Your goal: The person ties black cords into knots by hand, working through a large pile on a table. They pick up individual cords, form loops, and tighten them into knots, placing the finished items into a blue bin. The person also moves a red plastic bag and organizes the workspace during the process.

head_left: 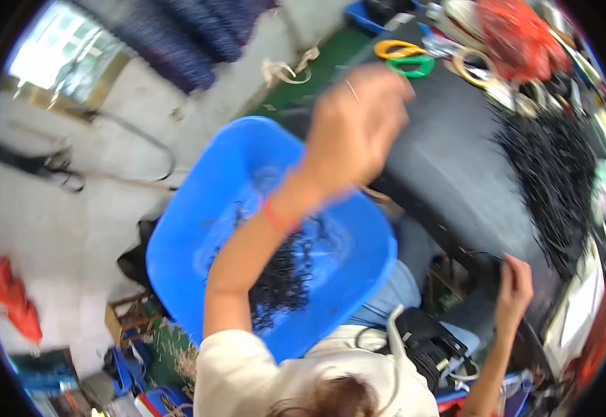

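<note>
My left hand (358, 132) is raised between the blue basin (178, 257) and the black padded work surface (449, 153), smeared by motion. A thin pale line shows at its back, and whether its fingers hold anything is unclear. Lower down at the right, my right hand (515, 288) has thumb and fingers pinched together at the surface's near edge. From its fingertips a thin black strand (482, 251) seems to run leftward. Small black pieces (282, 278) lie in the bottom of the basin. A thick bundle of black strands (553, 184) is spread over the surface's right side.
Scissors with orange and green handles (411, 66) lie at the far end, beside a tape roll (473, 67) and a red plastic bag (522, 38). A small wooden stool (128, 316) stands left of the basin. Dark cloth (192, 42) hangs at the upper left.
</note>
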A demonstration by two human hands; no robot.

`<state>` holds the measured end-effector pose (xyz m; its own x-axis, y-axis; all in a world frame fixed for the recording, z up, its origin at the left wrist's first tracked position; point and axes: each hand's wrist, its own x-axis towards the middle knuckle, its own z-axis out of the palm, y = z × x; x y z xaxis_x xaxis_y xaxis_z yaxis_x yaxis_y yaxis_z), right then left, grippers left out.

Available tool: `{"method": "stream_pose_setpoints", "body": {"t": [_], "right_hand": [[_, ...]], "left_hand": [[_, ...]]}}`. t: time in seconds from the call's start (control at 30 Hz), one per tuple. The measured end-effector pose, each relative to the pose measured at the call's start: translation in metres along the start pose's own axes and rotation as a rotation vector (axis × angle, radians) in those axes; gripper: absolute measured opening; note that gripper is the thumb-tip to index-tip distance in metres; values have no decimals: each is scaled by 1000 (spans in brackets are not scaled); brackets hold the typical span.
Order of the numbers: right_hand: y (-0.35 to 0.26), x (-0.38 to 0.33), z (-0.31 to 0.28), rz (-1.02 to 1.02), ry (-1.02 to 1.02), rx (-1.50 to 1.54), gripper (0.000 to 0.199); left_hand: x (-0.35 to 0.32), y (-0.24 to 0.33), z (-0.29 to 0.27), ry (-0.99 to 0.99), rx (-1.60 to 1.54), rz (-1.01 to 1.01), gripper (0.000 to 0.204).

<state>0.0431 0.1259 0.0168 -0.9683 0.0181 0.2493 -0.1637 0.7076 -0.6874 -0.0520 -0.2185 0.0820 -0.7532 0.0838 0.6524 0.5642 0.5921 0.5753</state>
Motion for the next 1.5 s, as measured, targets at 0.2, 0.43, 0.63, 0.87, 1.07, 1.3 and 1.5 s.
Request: {"method": "stream_pose_setpoints", "body": {"t": [0.2,0.43,0.63,0.87,1.07,1.3,1.5], "right_hand": [[-39,1,5,-213,-72,-13,22],[-30,-3,5,-279,-110,87,23],[-23,18,-17,-184,51,20,17],[-33,-2,4,-134,37,66,17],[-19,-13,0,-168,11,-61,17],[-8,-20,-7,-171,-38,28,20],[3,-29,-25,-73,-52,84,22]], "left_hand": [[-103,86,100,-425,-526,-454,22],[-117,88,111,-605,-927,-913,21],[-110,91,104,-535,-1265,-1195,16],[-99,111,144,-319,-1427,-1290,21],[-108,118,162,-304,-1300,-1193,20],[-109,128,170,-349,-1123,-976,15],[-97,115,167,-280,-1485,-1370,9]]}}
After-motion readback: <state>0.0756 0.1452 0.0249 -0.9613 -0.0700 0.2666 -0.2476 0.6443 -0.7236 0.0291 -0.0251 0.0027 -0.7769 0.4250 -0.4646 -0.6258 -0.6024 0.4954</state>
